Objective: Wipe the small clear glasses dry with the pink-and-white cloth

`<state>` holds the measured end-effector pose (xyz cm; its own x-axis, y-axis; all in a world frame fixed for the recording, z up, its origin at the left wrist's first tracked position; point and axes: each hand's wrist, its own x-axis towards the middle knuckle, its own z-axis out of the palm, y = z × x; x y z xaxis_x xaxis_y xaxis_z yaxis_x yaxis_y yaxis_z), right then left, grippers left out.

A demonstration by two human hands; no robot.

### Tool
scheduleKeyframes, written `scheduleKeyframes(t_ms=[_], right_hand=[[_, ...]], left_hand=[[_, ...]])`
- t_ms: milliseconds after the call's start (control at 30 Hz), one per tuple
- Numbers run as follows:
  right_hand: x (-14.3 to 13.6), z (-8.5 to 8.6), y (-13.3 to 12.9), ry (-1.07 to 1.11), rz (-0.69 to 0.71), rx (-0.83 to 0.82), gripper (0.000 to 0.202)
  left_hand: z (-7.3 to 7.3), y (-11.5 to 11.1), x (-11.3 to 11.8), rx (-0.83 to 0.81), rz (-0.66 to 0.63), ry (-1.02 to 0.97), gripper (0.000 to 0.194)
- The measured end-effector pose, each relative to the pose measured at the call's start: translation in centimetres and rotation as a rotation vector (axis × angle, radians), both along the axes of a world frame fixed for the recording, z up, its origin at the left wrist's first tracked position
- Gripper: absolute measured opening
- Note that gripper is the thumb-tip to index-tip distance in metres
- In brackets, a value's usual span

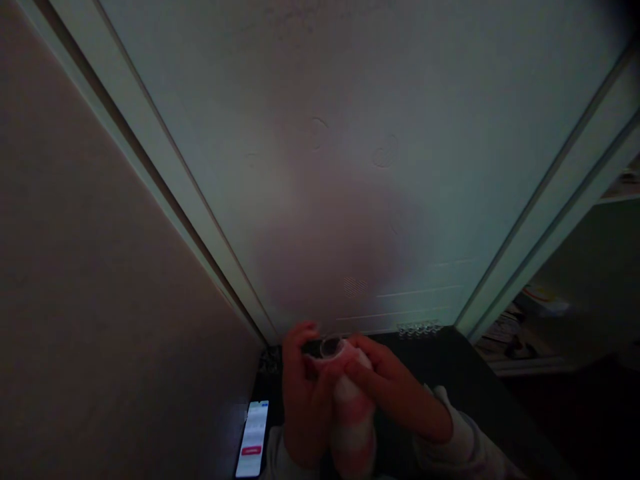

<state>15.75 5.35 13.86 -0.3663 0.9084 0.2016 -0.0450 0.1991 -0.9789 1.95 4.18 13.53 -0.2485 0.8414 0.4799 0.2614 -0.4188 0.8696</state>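
Low in the middle of the view, a soft pink-and-white striped sock (353, 413) hangs downward between my two hands. My left hand (306, 393) has its thumb against the sock's upper edge, and its fingers curl around the far left side. From the right, my right hand (380, 380) pinches the same edge between thumb and fingers. At the sock's mouth shows a small clear round rim (331, 346); what it belongs to is hidden. The light is dim and details are blurred.
A lit phone (253, 439) lies at the left on the dark surface (450, 380). Behind stands a pale panel (350, 167), with a brownish wall (125, 287) at the left. Clear beaded pieces (419, 329) sit along the panel's foot. Shelves (530, 363) with items are at the right.
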Motion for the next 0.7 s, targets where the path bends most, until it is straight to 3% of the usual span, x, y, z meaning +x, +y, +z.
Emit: scheduleKeyframes(t_ms=[100, 167, 233, 333, 467, 533, 700], right_hand=[[0.0, -0.2, 0.2, -0.067, -0.18, 0.102, 0.025], [0.0, -0.5, 0.4, -0.125, -0.298, 0.176, 0.022], [0.0, -0.8, 0.6, -0.162, -0.381, 0.249, 0.019], [0.0, -0.9, 0.8, -0.19, -0.429, 0.335, 0.016], [-0.3, -0.6, 0.6, -0.203, -0.382, 0.38, 0.013], [-0.4, -0.4, 0.4, -0.182, -0.319, 0.401, 0.012], [-0.6, -0.2, 0.2, -0.1, -0.197, 0.388, 0.015]], left_hand=[[-0.5, 0.0, -0.2, 0.003, 0.131, 0.009, 0.025], [-0.4, -0.3, -0.3, 0.029, 0.172, 0.099, 0.011], [-0.1, -0.5, -0.4, 0.107, 0.211, 0.234, 0.009], [0.3, -0.4, -0.4, 0.088, 0.146, 0.289, 0.009], [0.1, -0.2, 0.3, -0.221, -0.176, -0.024, 0.024], [-0.4, -0.1, 0.9, -0.32, -0.271, -0.216, 0.031], [-1.1, -0.4, 2.5, -0.366, -0.282, -0.623, 0.038]])
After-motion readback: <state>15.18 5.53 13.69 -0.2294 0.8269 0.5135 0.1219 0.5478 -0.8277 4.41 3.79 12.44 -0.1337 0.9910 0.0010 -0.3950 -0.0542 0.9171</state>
